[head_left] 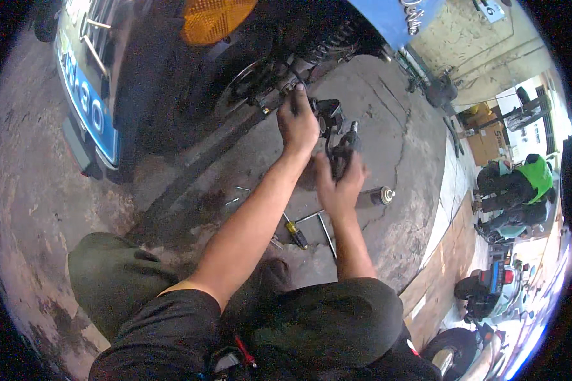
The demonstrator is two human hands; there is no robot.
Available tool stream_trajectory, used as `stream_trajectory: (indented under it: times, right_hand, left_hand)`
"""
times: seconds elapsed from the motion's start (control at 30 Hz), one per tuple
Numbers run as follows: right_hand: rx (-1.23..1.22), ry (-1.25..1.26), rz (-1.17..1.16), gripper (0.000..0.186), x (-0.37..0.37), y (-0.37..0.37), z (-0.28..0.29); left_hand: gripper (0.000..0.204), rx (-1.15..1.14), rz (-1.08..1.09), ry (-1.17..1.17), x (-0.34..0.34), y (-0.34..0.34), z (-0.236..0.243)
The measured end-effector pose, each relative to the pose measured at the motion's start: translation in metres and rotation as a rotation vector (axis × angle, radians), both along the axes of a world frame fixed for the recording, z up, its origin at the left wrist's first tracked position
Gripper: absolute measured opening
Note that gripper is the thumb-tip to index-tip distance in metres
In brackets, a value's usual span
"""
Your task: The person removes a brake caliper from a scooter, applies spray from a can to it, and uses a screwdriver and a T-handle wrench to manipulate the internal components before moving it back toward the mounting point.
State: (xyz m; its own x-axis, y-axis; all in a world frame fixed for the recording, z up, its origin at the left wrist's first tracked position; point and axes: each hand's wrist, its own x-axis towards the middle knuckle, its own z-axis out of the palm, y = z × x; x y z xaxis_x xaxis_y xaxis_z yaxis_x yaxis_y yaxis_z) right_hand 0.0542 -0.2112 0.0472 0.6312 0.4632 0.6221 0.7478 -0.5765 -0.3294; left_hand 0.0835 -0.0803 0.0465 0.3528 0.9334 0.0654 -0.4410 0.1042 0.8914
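Left hand touches dark metal parts, right hand holds narrow-tipped tool

A motorbike repair workshop is suggested by what is seen. A motorbike is shown at close range, its orange lamp, blue number plate and coil spring exposed. On the stained, cracked concrete floor, a yellow-and-black screwdriver, a bent metal tool and a spray can are left within easy reach. Further off to the right, another motorbike is parked, cardboard boxes are kept, and a person in a green top is seen.
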Motion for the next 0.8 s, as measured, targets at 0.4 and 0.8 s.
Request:
stream_trajectory:
  times: [0.4, 0.8]
  right_hand:
    - [0.129, 0.279, 0.028, 0.036, 0.011, 0.013, -0.004]
    - [0.787, 0.461, 0.025, 0.044, 0.097, -0.056, 0.036]
  left_hand:
    - [0.046, 0.094, -0.094, -0.071, 0.0, 0.002, 0.003]
    - [0.049, -0.684, -0.601, -0.368, -0.008, 0.005, 0.004]
